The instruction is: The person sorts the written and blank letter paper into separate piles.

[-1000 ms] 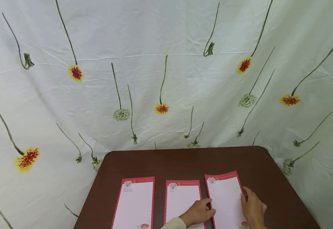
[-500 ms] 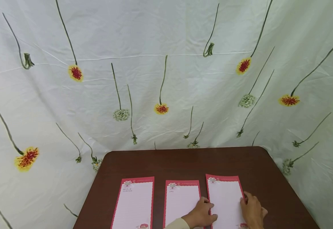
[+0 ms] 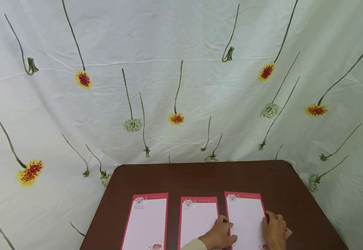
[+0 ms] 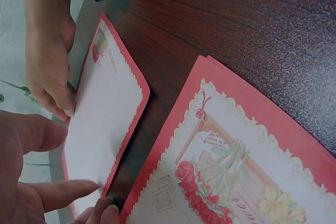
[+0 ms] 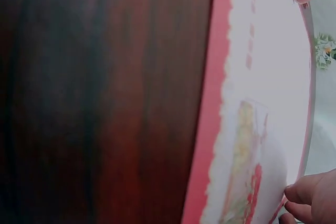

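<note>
Three sheets of red-bordered letter paper lie in a row on the table. At the right sheet point(image 3: 247, 222), my left hand point(image 3: 219, 234) holds the left edge, thumb and fingers meeting it. My right hand point(image 3: 275, 231) pinches the opposite edge. In the left wrist view, the held sheet point(image 4: 107, 111) bows slightly between both hands, and one finger of my left hand point(image 4: 26, 177) rests on its border. The right wrist view has my right hand point(image 5: 315, 198) gripping the sheet's edge near a printed picture. Part of the middle sheet point(image 3: 197, 218) is behind my left hand.
The left sheet point(image 3: 147, 222) has small handwriting at its top, as does the middle one. Beneath them is a dark brown wooden table point(image 3: 200, 177) with rounded far corners. A white flower-printed curtain point(image 3: 156, 41) hangs behind and on both sides.
The right sheet has turned straighter, its top edge now nearly level and lower on the right. Both hands moved slightly with it, the right one downward, and have almost stopped over the last half second.
</note>
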Demonstrator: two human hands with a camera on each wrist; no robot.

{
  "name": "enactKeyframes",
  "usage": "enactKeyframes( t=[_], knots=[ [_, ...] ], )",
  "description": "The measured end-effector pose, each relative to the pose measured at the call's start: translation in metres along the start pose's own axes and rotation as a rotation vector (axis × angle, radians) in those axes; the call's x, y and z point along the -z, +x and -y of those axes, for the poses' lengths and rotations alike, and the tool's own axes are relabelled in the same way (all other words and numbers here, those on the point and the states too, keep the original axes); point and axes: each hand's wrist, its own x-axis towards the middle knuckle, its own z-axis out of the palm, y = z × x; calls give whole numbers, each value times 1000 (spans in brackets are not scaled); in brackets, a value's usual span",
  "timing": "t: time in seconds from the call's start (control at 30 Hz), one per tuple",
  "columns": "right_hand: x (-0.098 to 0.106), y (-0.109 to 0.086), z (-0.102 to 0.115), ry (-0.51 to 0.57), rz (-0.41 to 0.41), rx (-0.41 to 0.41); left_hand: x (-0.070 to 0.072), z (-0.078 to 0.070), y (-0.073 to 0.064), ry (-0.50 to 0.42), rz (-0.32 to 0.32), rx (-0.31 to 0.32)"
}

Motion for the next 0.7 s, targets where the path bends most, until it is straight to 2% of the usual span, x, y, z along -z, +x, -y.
enactKeyframes(
  t=[0.13,0.27,0.37,0.47,0.57,0.7],
  knots=[
    [-1,0,3,-12,1,-8,2,0,-3,-3,-18,0],
    [2,1,11,-11,28,-14,10,4,-8,-33,-48,-11],
    [5,0,23,2,43,20,18,12,-11,-13,-123,-58],
    [7,-5,39,6,50,81,25,24,-17,56,-225,-100],
    [6,-12,57,3,77,132,37,34,-24,105,-291,-76],
    [1,-20,77,2,116,199,57,46,-37,133,-358,-10]
  ],
)
